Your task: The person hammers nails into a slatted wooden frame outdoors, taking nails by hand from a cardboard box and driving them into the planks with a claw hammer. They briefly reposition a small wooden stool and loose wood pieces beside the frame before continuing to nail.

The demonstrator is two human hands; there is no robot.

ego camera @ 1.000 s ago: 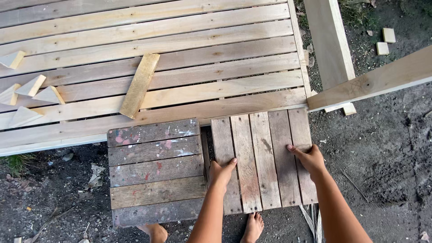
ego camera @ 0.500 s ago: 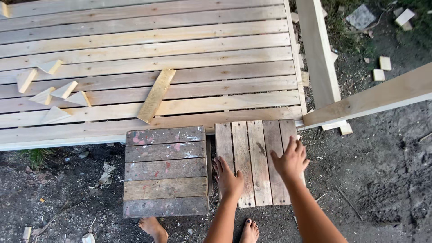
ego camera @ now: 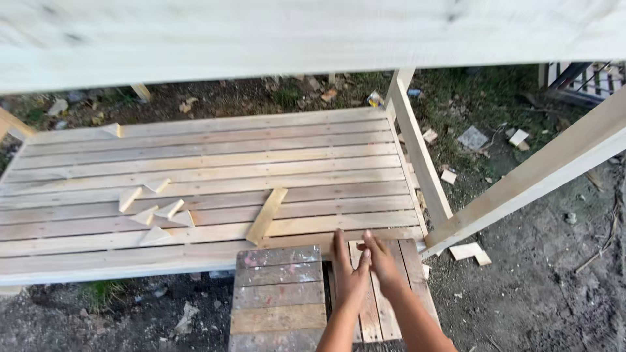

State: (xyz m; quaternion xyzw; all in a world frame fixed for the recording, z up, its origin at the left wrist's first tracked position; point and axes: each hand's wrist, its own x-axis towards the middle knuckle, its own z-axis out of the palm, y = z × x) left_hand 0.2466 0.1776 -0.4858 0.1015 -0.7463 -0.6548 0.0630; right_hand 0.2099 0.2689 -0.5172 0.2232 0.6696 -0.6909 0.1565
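1. Just now the left hand (ego camera: pixel 347 277) and the right hand (ego camera: pixel 383 264) are pressed together, palm against palm, fingers straight and pointing toward 12 o'clock; neither grasps anything.
2. Both hands hover over the small slatted panel (ego camera: pixel 411 261) of pale boards, which lies at 6 o'clock of the view; whether they touch it cannot be told.
3. Just beside that panel, at 9 o'clock of the hands, sits a darker, paint-stained slatted panel (ego camera: pixel 278 293).
4. Beyond both, toward 12 o'clock, stretches the large plank surface (ego camera: pixel 215 163) of light wood.
5. A short loose board (ego camera: pixel 266 216) lies slanted on that surface, at about 11 o'clock of the hands.
6. Several small triangular offcuts (ego camera: pixel 156 212) lie scattered on the surface, well apart from the hands, at 10 o'clock.
7. A pale post (ego camera: pixel 420 156) rises at 1 o'clock, and a slanting beam (ego camera: pixel 541 176) runs off toward 2 o'clock.
8. Bare dirt ground (ego camera: pixel 541 287) with wood scraps lies at 3 o'clock.
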